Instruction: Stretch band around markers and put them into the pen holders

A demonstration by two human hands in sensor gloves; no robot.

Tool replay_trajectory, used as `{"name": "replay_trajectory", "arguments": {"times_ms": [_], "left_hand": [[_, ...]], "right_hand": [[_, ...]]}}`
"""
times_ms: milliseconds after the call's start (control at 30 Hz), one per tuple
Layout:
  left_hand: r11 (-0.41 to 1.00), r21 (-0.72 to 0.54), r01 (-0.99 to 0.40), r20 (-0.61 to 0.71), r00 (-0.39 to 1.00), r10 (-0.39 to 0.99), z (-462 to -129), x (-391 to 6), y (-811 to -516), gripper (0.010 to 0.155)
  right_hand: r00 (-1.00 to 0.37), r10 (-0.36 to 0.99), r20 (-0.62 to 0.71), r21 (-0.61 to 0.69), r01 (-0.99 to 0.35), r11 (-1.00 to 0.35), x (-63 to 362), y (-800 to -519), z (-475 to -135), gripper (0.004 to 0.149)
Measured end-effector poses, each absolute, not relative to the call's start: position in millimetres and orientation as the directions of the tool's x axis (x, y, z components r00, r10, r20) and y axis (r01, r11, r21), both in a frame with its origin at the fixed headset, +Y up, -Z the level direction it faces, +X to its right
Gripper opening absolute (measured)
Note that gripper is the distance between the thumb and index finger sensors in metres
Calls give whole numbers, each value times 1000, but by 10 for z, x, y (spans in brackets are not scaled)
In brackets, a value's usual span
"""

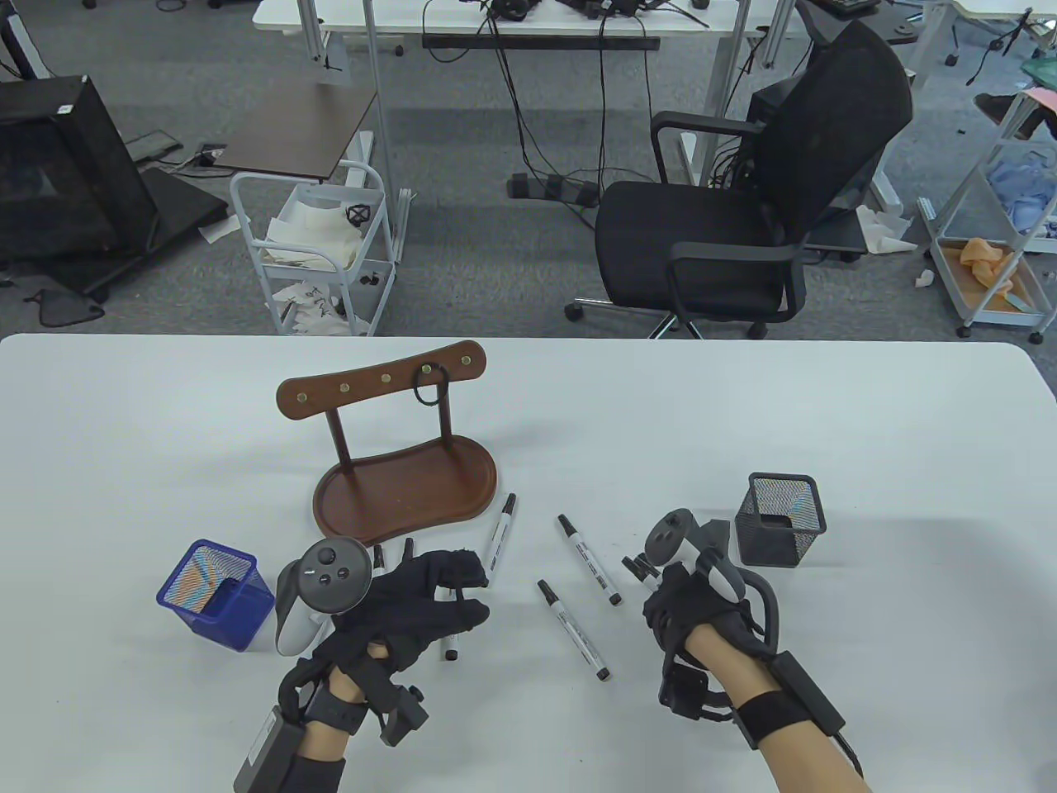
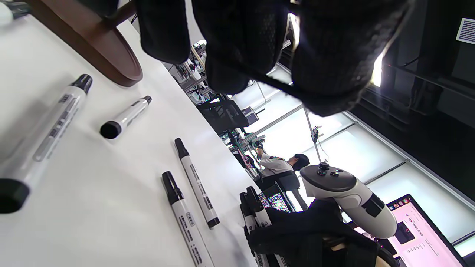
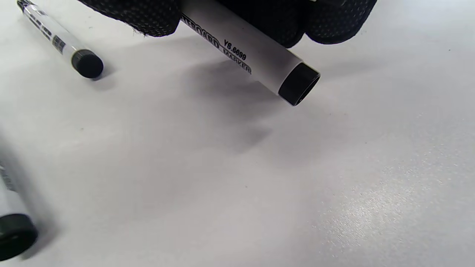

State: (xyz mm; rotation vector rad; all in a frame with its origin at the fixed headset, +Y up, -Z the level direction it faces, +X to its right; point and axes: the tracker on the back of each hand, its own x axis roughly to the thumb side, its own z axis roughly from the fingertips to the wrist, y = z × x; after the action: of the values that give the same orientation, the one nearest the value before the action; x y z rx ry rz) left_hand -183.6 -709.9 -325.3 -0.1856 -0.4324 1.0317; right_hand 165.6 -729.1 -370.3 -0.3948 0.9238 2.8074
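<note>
The right hand [image 1: 689,607] is clamped on a couple of markers [image 3: 256,59], just left of the black mesh holder [image 1: 780,519]; it should square their ends before any band goes on. The left hand [image 1: 421,607] has its fingers curled above a marker [image 1: 451,644], whether pinching it I cannot tell. Three loose markers [image 1: 574,629] lie between the hands, long axes running near to far, caps far.

Right hand [image 1: 689,607] grips markers [image 1: 640,570]; three markers [image 1: 574,629] loose between hands.

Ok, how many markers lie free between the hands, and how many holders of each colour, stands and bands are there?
Free markers: 3
Blue holder: 1
Black holder: 1
Wooden stand: 1
Band, hanging on the stand: 1
Total: 7
</note>
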Motion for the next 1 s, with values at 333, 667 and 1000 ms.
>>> {"name": "replay_trajectory", "arguments": {"times_ms": [333,667,1000], "left_hand": [[505,-352,-788,258,437,862,-3253,-1831,-7099,66],[502,-359,-787,251,436,864,-3255,-1838,-7107,67],[502,-358,-787,244,440,864,-3264,-1840,-7120,67]], "right_hand": [[-926,207,-316,552,-357,-754,1538,-7150,-3873,45],[-886,292,-361,514,-450,-730,1340,-7133,-4102,42],[-856,343,-388,453,-501,-737,1209,-7239,-4283,44]]}}
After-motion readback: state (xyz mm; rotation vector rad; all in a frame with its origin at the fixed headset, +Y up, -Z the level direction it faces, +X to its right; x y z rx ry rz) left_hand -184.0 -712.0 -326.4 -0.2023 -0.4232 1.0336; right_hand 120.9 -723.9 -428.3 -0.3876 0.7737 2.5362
